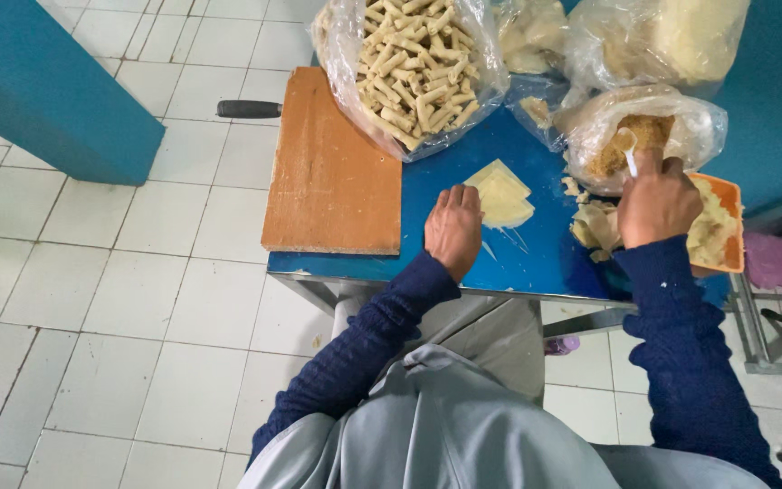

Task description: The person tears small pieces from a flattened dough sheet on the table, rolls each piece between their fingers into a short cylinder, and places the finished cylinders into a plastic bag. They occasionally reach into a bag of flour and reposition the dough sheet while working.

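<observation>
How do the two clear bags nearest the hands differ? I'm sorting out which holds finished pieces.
The left bag is packed with pale rolled sticks; the right bag holds a loose brownish crumbly mass. Neither hand touches the left bag, while the right hand dips a white spoon into the right bag. The left hand rests by the pale wrappers. Both bags are clear plastic, open-topped, on the blue table.

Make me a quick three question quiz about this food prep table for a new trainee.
1. True or false: the left hand rests beside the pale wrappers.
2. What does the right hand hold? A) white spoon B) knife C) tongs
3. What fills the clear bag behind the wooden board?

Key: 1 true. 2 A, the white spoon dips into the bag of brown filling. 3 rolled sticks.
</observation>
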A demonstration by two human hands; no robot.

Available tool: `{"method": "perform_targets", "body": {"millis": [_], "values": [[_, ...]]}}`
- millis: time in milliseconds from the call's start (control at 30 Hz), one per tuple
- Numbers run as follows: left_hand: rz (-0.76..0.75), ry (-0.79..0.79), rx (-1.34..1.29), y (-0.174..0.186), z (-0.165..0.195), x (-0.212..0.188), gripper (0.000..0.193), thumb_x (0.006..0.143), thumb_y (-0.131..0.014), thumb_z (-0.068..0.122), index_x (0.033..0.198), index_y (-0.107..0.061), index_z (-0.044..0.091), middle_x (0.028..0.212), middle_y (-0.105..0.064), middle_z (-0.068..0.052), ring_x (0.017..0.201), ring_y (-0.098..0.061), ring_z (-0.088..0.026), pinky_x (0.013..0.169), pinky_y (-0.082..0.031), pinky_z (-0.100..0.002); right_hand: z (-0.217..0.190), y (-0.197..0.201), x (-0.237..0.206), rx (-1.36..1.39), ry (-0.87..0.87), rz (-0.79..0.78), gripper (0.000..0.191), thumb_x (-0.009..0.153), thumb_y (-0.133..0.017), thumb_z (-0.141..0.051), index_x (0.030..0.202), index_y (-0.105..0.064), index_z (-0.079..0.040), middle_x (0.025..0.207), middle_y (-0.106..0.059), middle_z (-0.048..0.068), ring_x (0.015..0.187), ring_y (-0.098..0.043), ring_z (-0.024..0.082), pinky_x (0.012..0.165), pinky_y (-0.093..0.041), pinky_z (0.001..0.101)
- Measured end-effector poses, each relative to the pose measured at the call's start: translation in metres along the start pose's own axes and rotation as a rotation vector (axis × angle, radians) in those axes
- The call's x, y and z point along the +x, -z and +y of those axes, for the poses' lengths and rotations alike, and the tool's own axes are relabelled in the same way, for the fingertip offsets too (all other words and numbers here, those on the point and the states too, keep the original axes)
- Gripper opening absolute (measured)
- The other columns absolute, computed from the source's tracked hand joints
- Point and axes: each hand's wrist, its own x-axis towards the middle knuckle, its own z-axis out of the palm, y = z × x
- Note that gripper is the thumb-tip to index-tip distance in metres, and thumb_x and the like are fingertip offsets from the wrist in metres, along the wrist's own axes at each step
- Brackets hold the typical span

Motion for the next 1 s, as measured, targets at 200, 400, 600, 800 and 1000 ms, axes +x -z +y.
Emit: {"method": "perform_targets", "body": {"millis": [200, 400, 600, 800, 1000], "values": [[0.002, 0.009, -0.058, 0.004, 0.004, 0.0, 0.022, 0.084, -0.067, 0.002, 0.099, -0.052, 0.002, 0.1, -0.062, -0.018, 0.096, -0.061, -0.04, 0.081, -0.05, -0.049, 0.011, -0.003, -0.006, 0.043, -0.005, 0.044, 0.011, 0.096, -0.072, -0.011, 0.106, -0.073, -0.008, 0.1, -0.068, 0.014, 0.092, -0.069, 0.035, 0.08, -0.055, 0.0457], [0.007, 0.026, -0.19, 0.011, 0.01, -0.001, 0.021, 0.086, -0.062, -0.002, 0.102, -0.051, 0.004, 0.1, -0.061, -0.018, 0.096, -0.06, -0.042, 0.081, -0.049, -0.05, 0.013, -0.006, -0.016, 0.199, -0.005, 0.066, 0.01, 0.1, -0.071, -0.011, 0.108, -0.079, -0.011, 0.098, -0.072, 0.013, 0.094, -0.069, 0.034, 0.082, -0.054, 0.0459], [0.011, 0.034, -0.273, 0.015, 0.011, -0.001, 0.029, 0.082, -0.061, -0.005, 0.108, -0.05, 0.002, 0.104, -0.061, -0.02, 0.1, -0.061, -0.043, 0.083, -0.05, -0.049, 0.025, -0.005, -0.015, 0.357, -0.048, 0.079, 0.013, 0.101, -0.071, -0.008, 0.11, -0.08, -0.009, 0.097, -0.073, 0.016, 0.093, -0.07, 0.035, 0.084, -0.055, 0.0436], [0.008, 0.023, -0.321, 0.015, 0.012, -0.004, 0.034, 0.084, -0.061, -0.005, 0.115, -0.048, 0.001, 0.109, -0.062, -0.023, 0.104, -0.06, -0.045, 0.088, -0.05, -0.05, 0.038, 0.009, -0.028, 0.584, -0.098, 0.024, 0.012, 0.104, -0.07, -0.009, 0.113, -0.076, -0.005, 0.1, -0.073, 0.017, 0.09, -0.072, 0.031, 0.083, -0.055, 0.0403], [-0.006, 0.016, -0.298, 0.016, 0.015, -0.003, 0.035, 0.086, -0.057, -0.006, 0.119, -0.05, 0.001, 0.111, -0.063, -0.022, 0.106, -0.06, -0.043, 0.09, -0.05, -0.049, 0.025, 0.008, -0.024, 0.373, -0.06, 0.06, 0.011, 0.101, -0.071, -0.01, 0.108, -0.079, -0.008, 0.096, -0.073, 0.016, 0.09, -0.07, 0.034, 0.081, -0.055, 0.0424]]}}
